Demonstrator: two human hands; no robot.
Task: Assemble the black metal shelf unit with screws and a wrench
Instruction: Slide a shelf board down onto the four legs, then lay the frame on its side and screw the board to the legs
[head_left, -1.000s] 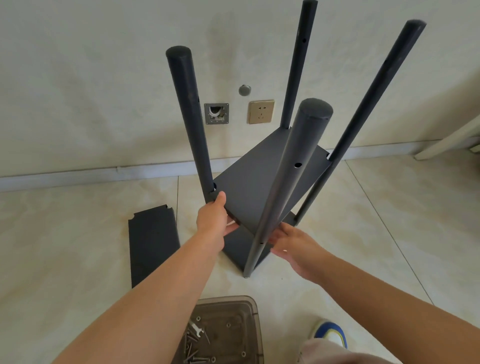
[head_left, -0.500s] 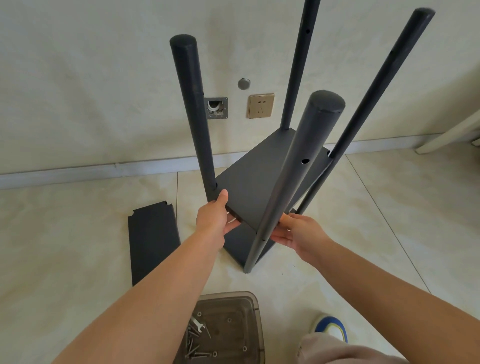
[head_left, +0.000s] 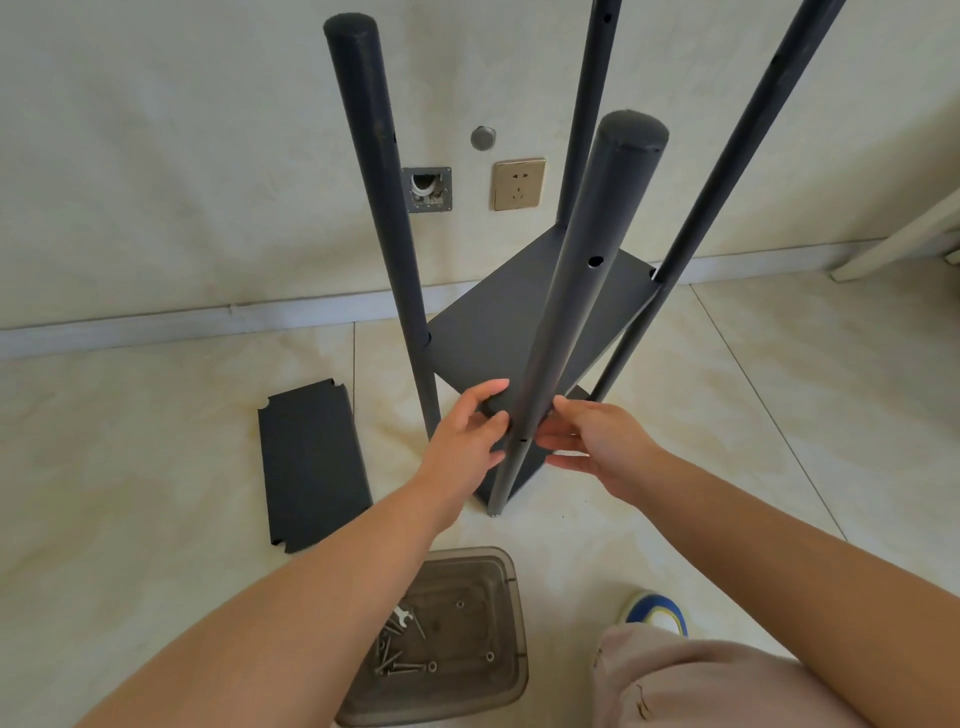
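Note:
The black shelf unit stands on the tiled floor with its poles upright; the near pole shows screw holes. A black shelf panel sits tilted between the poles, its far side higher. My left hand grips the panel's near edge just left of the near pole, thumb on top. My right hand holds the same edge just right of that pole, fingers underneath. A lower panel lies at the poles' feet, mostly hidden by my hands.
A loose black panel lies flat on the floor to the left. A clear plastic box by my feet holds several screws and a small wrench. My shoe and knee are at the lower right. The wall is close behind.
My left hand slid right along the panel's near edge, from the left pole to the near pole. My right hand rose slightly and closed in on the pole's other side.

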